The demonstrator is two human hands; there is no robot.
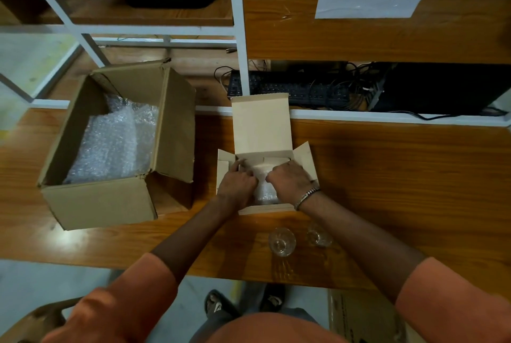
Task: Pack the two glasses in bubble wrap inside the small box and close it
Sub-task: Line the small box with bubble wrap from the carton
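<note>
— On a wooden table (387,166), seen from the head camera: what is being shown at the centre?

— A small box (266,208) is being worked on, its lid standing upright at the far side and its side flaps spread outward. Both hands are being pressed down into its opening, where a sheet of bubble wrap (265,190) is being held between them.

— How are the hands being kept?

— The left hand (239,181) is being held curled, fingers bent down onto the wrap at the box's left inner edge. The right hand (290,179) is likewise being held half-closed, fingertips pinching or pressing the wrap at its right side; whether the wrap is being truly gripped cannot be told. A metal bracelet (307,196) is being worn on the right wrist, and orange sleeves (132,301) are being pushed back from both forearms.

— And the glasses?

— Two clear glasses (282,240) are being left standing on the table, outside the small box, just on its near side. One is being seen between the forearms, the second (319,235) partly behind the right forearm.

— Anything else?

— A large open carton (99,204) is being kept to the left, well apart, with more bubble wrap lying inside. A black keyboard (290,90) is being stored on a shelf behind the table.
</note>
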